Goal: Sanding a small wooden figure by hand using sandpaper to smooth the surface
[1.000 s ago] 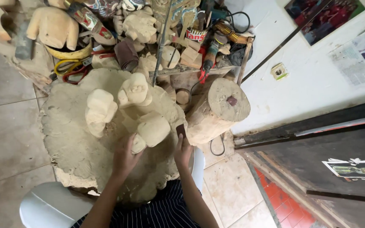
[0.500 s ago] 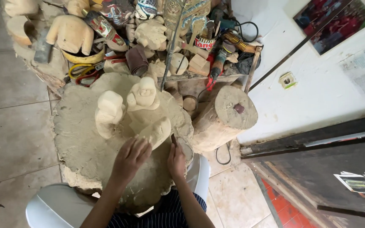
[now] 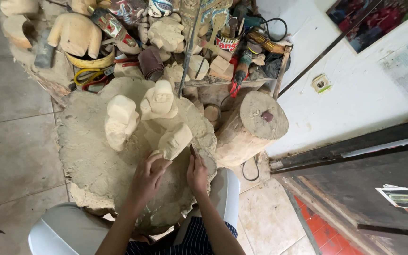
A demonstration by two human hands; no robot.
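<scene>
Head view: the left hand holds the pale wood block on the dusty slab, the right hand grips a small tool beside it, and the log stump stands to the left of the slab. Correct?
Not quite. The head view shows the stump to the right of the slab, not the left. The rest holds: the left hand holds the block, and the right hand grips a small tool beside it.

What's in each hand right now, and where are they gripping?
The left hand grips the pale wooden carving block at its lower end. The right hand holds a thin dark carving tool by its handle; only the tip shows.
</scene>
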